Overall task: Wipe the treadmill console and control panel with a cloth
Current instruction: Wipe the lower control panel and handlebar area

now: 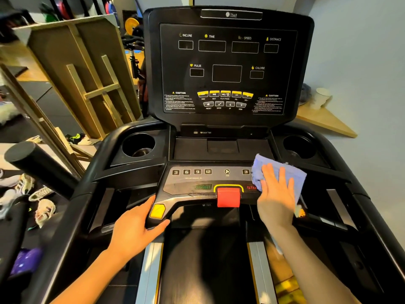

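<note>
The black treadmill console [228, 62] stands upright ahead, with dark display windows and yellow buttons. Below it lies the grey control panel [197, 181] with number keys, a green start label and a red safety key [228, 196]. My right hand [277, 194] lies flat, fingers spread, pressing a blue cloth [263, 166] onto the right end of that panel, covering part of the stop label. My left hand [133, 227] grips the left handlebar [166, 206] just beside its yellow button [157, 211].
Cup holders sit at the left [138, 145] and right [299, 148] of the console base. A wooden frame [87, 69] leans at the left, with shoes [41, 202] on the floor. A wooden shelf with a white cup [322, 97] is at the right.
</note>
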The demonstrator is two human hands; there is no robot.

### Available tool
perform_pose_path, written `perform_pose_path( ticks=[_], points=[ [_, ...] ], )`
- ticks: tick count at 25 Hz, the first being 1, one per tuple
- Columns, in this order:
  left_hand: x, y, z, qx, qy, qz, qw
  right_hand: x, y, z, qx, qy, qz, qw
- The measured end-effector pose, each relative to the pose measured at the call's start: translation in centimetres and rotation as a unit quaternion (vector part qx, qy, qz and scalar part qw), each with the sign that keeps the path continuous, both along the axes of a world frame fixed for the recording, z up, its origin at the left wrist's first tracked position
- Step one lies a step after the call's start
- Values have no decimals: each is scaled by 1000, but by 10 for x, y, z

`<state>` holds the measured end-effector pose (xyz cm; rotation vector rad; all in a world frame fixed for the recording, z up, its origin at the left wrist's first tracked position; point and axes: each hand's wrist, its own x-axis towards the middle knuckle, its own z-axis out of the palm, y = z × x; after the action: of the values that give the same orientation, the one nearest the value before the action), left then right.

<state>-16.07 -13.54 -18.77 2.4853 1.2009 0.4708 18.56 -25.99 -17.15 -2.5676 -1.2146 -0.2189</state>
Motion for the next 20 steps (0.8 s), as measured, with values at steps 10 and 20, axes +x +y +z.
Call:
perform_pose_path(
  ticks=[10,20],
  points=[
    [0,0,1,21,-17,4,1000,-129,72,9,118,70,220,966],
    [1,-3,6,15,-34,0,999,-166,49,-14,140,44,417,897]
  ],
)
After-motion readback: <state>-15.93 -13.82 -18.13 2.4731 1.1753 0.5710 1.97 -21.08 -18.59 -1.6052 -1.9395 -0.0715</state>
